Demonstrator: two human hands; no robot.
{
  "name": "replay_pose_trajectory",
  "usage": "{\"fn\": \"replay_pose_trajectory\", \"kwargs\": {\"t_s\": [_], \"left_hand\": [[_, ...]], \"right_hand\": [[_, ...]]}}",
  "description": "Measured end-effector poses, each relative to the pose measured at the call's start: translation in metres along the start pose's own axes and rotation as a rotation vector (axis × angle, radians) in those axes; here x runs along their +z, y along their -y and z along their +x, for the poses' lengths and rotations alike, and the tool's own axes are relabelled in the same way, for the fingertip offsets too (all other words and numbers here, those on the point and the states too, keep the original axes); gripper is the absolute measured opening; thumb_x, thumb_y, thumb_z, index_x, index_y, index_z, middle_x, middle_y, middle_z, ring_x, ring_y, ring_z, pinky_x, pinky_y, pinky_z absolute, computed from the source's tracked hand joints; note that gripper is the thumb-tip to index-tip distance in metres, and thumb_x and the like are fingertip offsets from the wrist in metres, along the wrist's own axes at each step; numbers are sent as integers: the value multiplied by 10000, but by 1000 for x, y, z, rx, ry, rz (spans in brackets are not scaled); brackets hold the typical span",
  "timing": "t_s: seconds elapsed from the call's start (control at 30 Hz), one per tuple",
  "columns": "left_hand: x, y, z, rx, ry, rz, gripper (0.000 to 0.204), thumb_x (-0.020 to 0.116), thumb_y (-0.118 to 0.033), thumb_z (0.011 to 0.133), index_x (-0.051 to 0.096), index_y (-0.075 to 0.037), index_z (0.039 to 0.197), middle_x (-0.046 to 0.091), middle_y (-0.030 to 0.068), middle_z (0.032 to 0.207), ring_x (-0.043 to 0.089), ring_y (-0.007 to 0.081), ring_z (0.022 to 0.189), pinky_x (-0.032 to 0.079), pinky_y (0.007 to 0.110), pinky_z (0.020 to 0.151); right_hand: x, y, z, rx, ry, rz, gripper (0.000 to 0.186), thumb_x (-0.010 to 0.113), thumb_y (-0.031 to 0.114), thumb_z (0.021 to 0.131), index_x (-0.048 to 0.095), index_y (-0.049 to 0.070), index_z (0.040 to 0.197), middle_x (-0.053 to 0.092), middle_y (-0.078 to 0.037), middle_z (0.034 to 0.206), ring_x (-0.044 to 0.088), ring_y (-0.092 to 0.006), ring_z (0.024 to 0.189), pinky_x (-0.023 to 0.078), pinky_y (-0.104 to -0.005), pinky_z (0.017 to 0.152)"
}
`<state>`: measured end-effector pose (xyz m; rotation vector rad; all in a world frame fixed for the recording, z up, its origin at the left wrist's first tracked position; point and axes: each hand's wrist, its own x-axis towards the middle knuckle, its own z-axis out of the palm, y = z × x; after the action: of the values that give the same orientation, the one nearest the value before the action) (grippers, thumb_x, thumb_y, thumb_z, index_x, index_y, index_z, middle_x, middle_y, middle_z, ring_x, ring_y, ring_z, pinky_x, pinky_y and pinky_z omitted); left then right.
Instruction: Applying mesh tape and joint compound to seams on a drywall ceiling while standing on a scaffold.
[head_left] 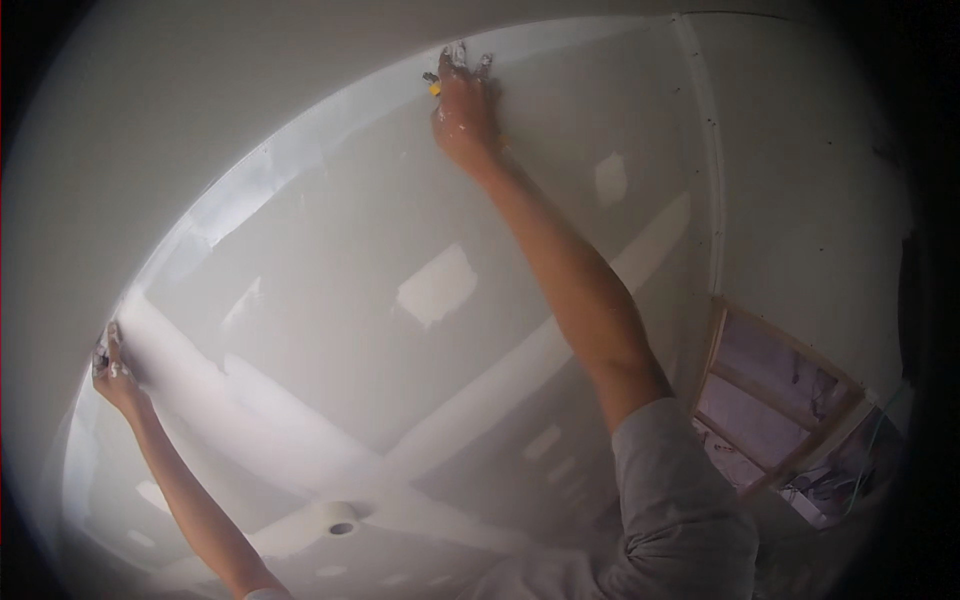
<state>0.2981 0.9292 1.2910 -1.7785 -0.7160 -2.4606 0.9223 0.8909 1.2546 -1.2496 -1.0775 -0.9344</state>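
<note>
My right hand (466, 115) is raised to the curved-looking corner seam at the top, its fingers smeared with white compound. It is closed round a tool with yellow parts (435, 89), mostly hidden by the hand, so its exact kind does not show. Far to the left, my left hand (116, 375) is up against the same seam, also smeared white, with its fingers bent in. Something small and dark seems to be in them, too unclear to name. Between both hands runs a pale strip of joint compound (235, 205) along the drywall panel (350, 215).
Broad white compound bands (250, 405) cross the panel, with a square patch (437, 286) between them. A white round piece with a dark centre (341, 522) is low in the middle. At right are a wood-framed opening (775, 385) and a vertical seam (708, 120).
</note>
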Motion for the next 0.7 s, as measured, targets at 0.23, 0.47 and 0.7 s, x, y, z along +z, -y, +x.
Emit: {"fn": "replay_pose_trajectory", "kwargs": {"t_s": [0.23,0.47,0.7], "left_hand": [[4,-8,-5,14,1,20,285,715,-107,965,703,101,1160,731,109,1136,683,164,1029,506,279,939],[11,-8,-11,35,1,79,305,723,-118,957,701,107,1162,738,113,1135,690,164,1027,503,276,943],[0,-3,-2,-8,-42,70,336,755,-144,939,708,95,1171,740,64,1067,624,80,851,465,213,752]], "right_hand": [[-2,34,-7,22,60,16,561,684,13,864,518,-113,1384,565,-274,1412,396,-459,1444,314,-663,1146],[-1,62,-18,-46,-6,-16,590,675,1,861,491,-112,1411,550,-272,1435,372,-422,1472,287,-673,1156],[3,92,-29,-119,-13,23,649,687,-21,846,459,-110,1447,514,-275,1476,318,-418,1503,276,-633,1189]]}}
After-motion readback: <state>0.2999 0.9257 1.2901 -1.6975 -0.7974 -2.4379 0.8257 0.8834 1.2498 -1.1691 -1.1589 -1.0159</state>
